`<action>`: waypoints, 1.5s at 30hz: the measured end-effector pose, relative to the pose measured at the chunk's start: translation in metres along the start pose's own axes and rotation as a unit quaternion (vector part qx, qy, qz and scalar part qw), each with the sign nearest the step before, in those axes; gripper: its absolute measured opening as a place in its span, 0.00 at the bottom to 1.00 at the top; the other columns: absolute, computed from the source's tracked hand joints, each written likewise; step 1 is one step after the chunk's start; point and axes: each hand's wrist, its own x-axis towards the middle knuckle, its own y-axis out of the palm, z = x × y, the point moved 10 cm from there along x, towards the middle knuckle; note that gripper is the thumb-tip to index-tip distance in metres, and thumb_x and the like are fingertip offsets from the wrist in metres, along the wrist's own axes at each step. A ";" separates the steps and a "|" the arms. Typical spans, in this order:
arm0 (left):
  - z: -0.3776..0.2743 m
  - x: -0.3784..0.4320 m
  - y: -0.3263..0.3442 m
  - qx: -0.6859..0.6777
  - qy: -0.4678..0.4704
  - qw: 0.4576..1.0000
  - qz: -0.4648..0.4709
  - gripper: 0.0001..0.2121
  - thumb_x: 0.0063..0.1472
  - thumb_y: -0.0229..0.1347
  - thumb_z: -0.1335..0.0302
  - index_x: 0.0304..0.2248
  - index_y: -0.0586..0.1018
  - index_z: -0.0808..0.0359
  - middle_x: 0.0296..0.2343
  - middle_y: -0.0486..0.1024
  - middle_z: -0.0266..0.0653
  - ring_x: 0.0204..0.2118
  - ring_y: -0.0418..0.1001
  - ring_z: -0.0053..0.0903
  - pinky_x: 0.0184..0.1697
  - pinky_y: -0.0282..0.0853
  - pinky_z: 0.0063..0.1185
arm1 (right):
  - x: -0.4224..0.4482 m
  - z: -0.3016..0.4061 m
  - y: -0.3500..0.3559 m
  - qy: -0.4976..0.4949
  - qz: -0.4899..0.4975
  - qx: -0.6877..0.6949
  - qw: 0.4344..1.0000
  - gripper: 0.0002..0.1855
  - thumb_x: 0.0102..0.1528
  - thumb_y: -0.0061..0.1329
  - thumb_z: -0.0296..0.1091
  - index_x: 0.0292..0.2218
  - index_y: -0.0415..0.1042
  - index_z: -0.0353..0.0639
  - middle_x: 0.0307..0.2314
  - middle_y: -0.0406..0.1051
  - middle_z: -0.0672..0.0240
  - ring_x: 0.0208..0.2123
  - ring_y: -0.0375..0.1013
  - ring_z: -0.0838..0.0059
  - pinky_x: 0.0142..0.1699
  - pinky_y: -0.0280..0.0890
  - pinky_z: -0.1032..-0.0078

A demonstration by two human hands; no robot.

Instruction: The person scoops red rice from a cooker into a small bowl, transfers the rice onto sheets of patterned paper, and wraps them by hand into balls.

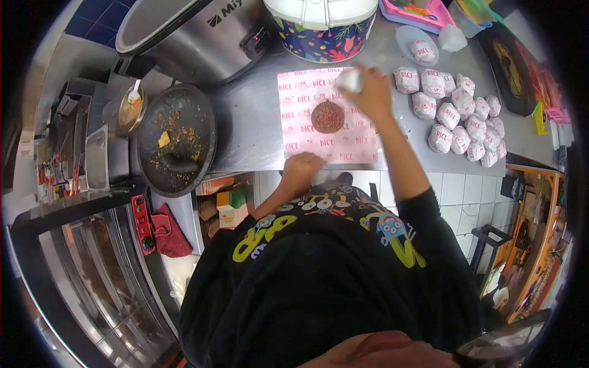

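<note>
A pink sheet of wrapping paper (301, 140) with red print lies flat on the steel counter. On its middle sits a round mound of reddish-brown grain, apparently cooked rice (327, 117). My right hand (370, 92) grips a small white cup (350, 81) above the paper's far right part; motion blurs both. At the sheet's front edge is my left hand (303, 170), fingers curled and blurred; whether it pinches the paper cannot be told. Several paper-wrapped round portions (448, 115) are grouped to the right, and one more wrapped portion (422, 51) rests on a small white dish (401, 37).
A large steel rice cooker (198, 46) and a patterned round container (324, 41) stand behind. Left is a dark stone mortar (202, 133) with food bits and a pestle, beside a bowl with a spoon (131, 110). A pink basket (441, 14) and dark tray (504, 78) are far right.
</note>
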 end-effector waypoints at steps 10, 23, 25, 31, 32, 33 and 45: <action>0.034 0.023 -0.030 -0.125 -0.125 0.982 -0.066 0.06 0.49 0.60 0.70 0.27 0.79 0.61 0.24 0.72 0.38 0.27 0.72 0.31 0.31 0.68 0.23 | -0.110 0.033 0.017 -0.211 0.219 -0.145 0.942 0.22 0.40 0.60 0.42 0.39 0.72 0.55 0.43 0.66 0.67 0.50 0.61 0.65 0.54 0.52 0.48; 0.046 -0.016 -0.022 -0.066 0.065 0.995 0.027 0.11 0.47 0.58 0.77 0.33 0.79 0.62 0.26 0.74 0.33 0.27 0.71 0.27 0.30 0.68 0.22 | -0.147 -0.035 0.032 -0.095 0.237 0.300 0.919 0.11 0.46 0.53 0.22 0.34 0.75 0.37 0.34 0.74 0.62 0.42 0.71 0.70 0.45 0.66 0.74; 0.060 -0.020 -0.031 -0.125 0.016 0.992 -0.006 0.09 0.50 0.58 0.77 0.34 0.79 0.63 0.25 0.75 0.34 0.28 0.71 0.24 0.30 0.67 0.20 | -0.152 -0.039 0.031 -0.020 0.227 0.375 0.899 0.08 0.48 0.53 0.24 0.33 0.74 0.35 0.31 0.74 0.64 0.37 0.71 0.73 0.42 0.66 0.77; 0.115 -0.030 -0.012 -0.298 -0.239 0.915 -0.134 0.06 0.58 0.54 0.73 0.33 0.78 0.66 0.20 0.75 0.40 0.22 0.71 0.24 0.25 0.66 0.19 | -0.170 -0.085 0.079 0.203 0.155 0.492 0.832 0.09 0.53 0.51 0.32 0.29 0.72 0.34 0.20 0.72 0.69 0.23 0.67 0.79 0.29 0.61 0.77; 0.116 -0.029 -0.017 -0.216 -0.240 0.933 -0.161 0.07 0.59 0.52 0.72 0.33 0.78 0.65 0.20 0.75 0.44 0.17 0.72 0.32 0.22 0.67 0.22 | -0.170 -0.092 0.079 0.216 0.123 0.447 0.859 0.10 0.53 0.50 0.34 0.28 0.72 0.35 0.18 0.70 0.68 0.21 0.66 0.76 0.27 0.60 0.76; 0.117 -0.025 -0.014 -0.216 -0.242 0.932 -0.163 0.07 0.59 0.52 0.72 0.33 0.78 0.65 0.20 0.75 0.44 0.17 0.72 0.32 0.22 0.67 0.22 | -0.167 -0.086 0.077 0.215 0.125 0.446 0.860 0.10 0.53 0.50 0.34 0.28 0.72 0.35 0.18 0.70 0.68 0.21 0.66 0.76 0.27 0.60 0.76; 0.037 0.001 -0.049 0.167 -0.069 0.965 -0.192 0.13 0.50 0.57 0.71 0.37 0.76 0.61 0.34 0.73 0.37 0.38 0.71 0.32 0.39 0.67 0.28 | -0.130 -0.009 0.039 -0.093 0.065 -0.043 0.993 0.07 0.43 0.49 0.29 0.29 0.73 0.51 0.31 0.64 0.66 0.37 0.63 0.64 0.38 0.57 0.68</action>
